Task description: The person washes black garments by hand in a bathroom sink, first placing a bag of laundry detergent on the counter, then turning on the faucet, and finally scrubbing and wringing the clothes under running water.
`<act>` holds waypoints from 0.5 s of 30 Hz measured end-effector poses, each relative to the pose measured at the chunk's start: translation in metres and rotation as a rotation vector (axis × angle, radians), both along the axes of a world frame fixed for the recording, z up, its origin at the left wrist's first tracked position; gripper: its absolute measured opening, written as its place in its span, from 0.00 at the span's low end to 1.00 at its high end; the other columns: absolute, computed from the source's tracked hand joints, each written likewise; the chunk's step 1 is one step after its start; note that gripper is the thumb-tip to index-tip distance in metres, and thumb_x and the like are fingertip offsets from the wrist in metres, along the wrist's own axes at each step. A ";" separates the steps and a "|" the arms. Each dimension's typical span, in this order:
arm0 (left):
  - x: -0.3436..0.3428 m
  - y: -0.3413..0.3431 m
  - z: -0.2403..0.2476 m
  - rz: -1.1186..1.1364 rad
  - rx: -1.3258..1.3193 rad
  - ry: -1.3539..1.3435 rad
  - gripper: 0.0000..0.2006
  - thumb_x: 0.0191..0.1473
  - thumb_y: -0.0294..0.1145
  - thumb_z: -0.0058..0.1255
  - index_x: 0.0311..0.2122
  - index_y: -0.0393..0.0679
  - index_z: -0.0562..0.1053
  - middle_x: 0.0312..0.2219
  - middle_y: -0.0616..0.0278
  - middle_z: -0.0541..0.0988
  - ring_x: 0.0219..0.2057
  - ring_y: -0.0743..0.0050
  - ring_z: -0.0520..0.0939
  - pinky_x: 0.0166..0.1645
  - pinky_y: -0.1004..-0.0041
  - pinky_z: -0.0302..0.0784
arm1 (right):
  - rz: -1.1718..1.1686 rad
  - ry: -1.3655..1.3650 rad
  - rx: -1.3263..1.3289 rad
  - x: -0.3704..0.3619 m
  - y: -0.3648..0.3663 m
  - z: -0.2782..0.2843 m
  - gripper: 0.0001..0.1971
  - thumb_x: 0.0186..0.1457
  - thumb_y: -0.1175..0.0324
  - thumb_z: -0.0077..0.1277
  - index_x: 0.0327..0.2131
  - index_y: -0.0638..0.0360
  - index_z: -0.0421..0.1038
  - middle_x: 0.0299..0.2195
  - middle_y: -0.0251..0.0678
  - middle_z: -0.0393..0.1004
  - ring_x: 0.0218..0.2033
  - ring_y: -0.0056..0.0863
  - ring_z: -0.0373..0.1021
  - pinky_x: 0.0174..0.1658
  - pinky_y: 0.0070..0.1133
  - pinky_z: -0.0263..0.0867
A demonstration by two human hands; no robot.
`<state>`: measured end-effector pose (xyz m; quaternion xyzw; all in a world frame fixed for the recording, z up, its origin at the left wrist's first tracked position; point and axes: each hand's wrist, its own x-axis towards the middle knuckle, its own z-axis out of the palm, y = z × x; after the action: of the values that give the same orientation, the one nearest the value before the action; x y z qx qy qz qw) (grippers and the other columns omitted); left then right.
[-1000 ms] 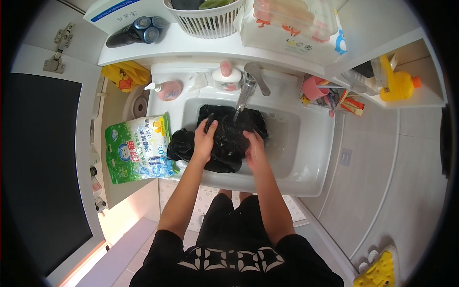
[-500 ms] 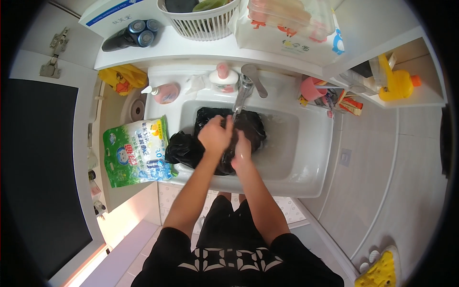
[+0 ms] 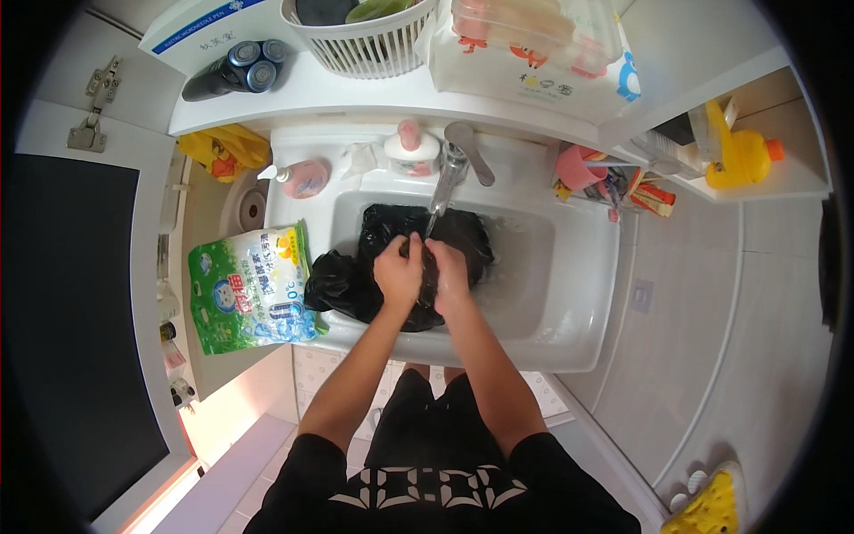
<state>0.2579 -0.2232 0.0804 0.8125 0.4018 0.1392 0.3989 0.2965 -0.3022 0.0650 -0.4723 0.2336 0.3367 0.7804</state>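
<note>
White sink, tap at far side: black cloth heaped inside, bunch clasped between left hand and right hand; loose end draped left, nearer left hand.

Fingers clasping black cloth, running faucet, white sink

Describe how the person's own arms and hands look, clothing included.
The left hand and right hand are ungloved, and both forearms are bare, with no watch visible. Short black sleeves cover the upper arms, part of a black shirt with a pale, blocky segmented print.
</note>
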 end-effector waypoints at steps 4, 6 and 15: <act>-0.006 -0.046 0.014 -0.152 -0.073 -0.226 0.14 0.56 0.39 0.56 0.25 0.39 0.76 0.21 0.48 0.77 0.22 0.46 0.79 0.28 0.63 0.73 | 0.125 -0.164 -0.105 0.041 -0.012 -0.022 0.14 0.54 0.60 0.57 0.22 0.59 0.73 0.20 0.22 0.67 0.21 0.14 0.61 0.24 0.20 0.56; -0.003 -0.036 0.005 -0.114 0.015 -0.247 0.14 0.56 0.40 0.56 0.26 0.40 0.75 0.22 0.49 0.78 0.23 0.45 0.79 0.29 0.61 0.74 | 0.103 -0.070 -0.080 0.035 -0.006 -0.015 0.14 0.54 0.61 0.56 0.21 0.58 0.72 0.20 0.22 0.66 0.21 0.14 0.60 0.24 0.20 0.55; -0.008 0.032 -0.023 -0.149 0.149 -0.230 0.25 0.61 0.44 0.50 0.60 0.41 0.67 0.55 0.42 0.71 0.58 0.42 0.70 0.62 0.56 0.63 | -0.251 0.045 0.151 0.025 -0.029 -0.042 0.08 0.56 0.64 0.56 0.33 0.57 0.77 0.33 0.29 0.75 0.36 0.21 0.70 0.45 0.23 0.66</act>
<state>0.2503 -0.1916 0.0574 0.8461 0.2806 0.2308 0.3900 0.3210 -0.3316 0.0226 -0.3716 0.2823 0.2639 0.8441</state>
